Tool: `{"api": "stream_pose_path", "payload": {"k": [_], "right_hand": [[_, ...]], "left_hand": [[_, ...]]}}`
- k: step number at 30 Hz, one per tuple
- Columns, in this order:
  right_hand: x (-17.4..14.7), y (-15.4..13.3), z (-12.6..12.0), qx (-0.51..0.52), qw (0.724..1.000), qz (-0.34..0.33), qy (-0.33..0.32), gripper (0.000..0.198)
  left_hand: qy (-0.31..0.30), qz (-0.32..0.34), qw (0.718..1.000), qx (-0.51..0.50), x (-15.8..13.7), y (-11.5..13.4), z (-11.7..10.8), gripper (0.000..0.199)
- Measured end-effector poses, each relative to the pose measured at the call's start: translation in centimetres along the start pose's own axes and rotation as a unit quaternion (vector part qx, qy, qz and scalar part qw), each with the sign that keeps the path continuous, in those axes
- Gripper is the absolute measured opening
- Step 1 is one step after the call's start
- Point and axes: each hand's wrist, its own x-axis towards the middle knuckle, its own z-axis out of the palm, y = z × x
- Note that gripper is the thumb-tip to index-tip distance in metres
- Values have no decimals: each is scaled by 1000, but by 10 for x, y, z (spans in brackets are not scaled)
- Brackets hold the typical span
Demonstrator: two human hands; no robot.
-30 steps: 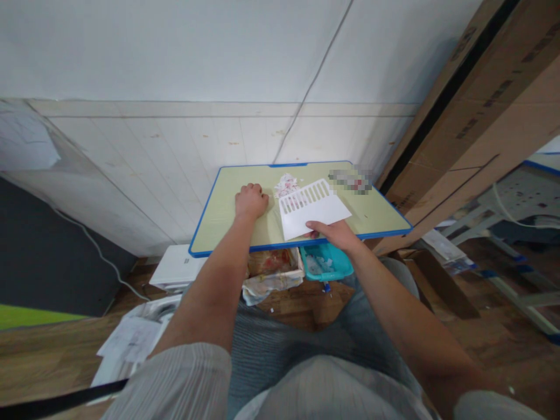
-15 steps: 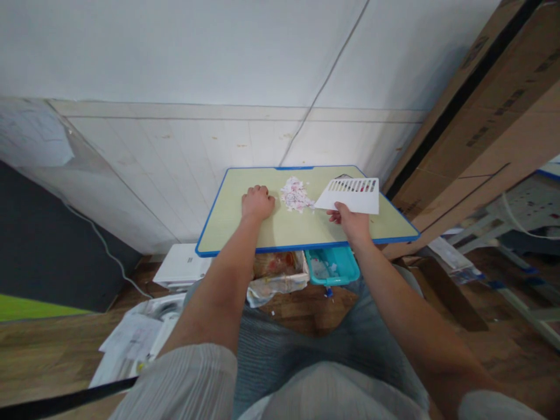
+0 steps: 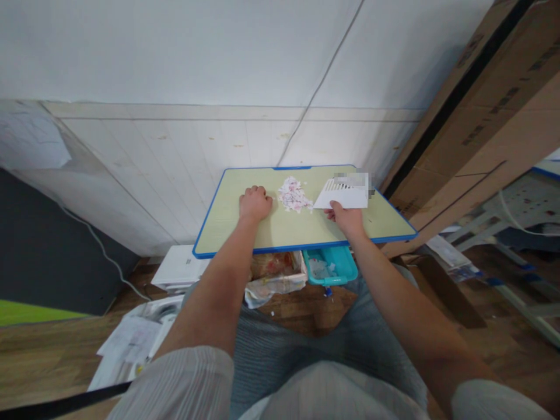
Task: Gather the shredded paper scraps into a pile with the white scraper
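Observation:
My right hand [image 3: 345, 219] grips the lower edge of a white flat piece [image 3: 345, 198] with a slanted left side and a row of slots. Its pointed left corner is at the right edge of a pile of small white and pinkish paper scraps [image 3: 294, 195]. The upper right part of the piece is blurred by pixel blocks. Left of the pile, my left hand [image 3: 255, 204] rests on the small table [image 3: 297, 232], its fingers curled in and nothing visible in them. The tabletop is pale yellow-green with a blue rim.
Under the table's front edge stand a turquoise basket [image 3: 352, 265] with pale scraps in it and a lined box [image 3: 301, 271]. A white box [image 3: 175, 265] is at the left. Tall cardboard [image 3: 459, 134] leans at the right, and a white wall [image 3: 196, 140] rises behind.
The white slotted piece has turned and shifted slightly left in my right hand, its corner staying by the scraps. My left hand keeps its place on the table. The view has shifted a little.

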Motion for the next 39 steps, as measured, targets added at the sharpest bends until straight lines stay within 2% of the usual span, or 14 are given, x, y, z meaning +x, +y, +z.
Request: {"api": "stream_pose_path", "payload": {"k": [7, 18, 26, 31, 39], "right_hand": [[-5, -1, -2, 6, 1000, -17, -21, 16], [-14, -8, -3, -12, 993, -40, -110, 25], [-9, -3, -3, 16, 997, -31, -65, 20], [-9, -4, -2, 22, 997, -15, -67, 11], [-10, -6, -3, 28, 996, -10, -87, 17]], "left_hand": [[2, 3, 1000, 11, 1, 0, 0, 39], [2, 2, 1000, 8, 3, -1, 2, 39], [3, 5, 1000, 9, 2, -1, 1, 38], [0, 1, 1000, 10, 1, 0, 0, 38], [-2, 4, 1000, 16, 2, 0, 1, 40]]}}
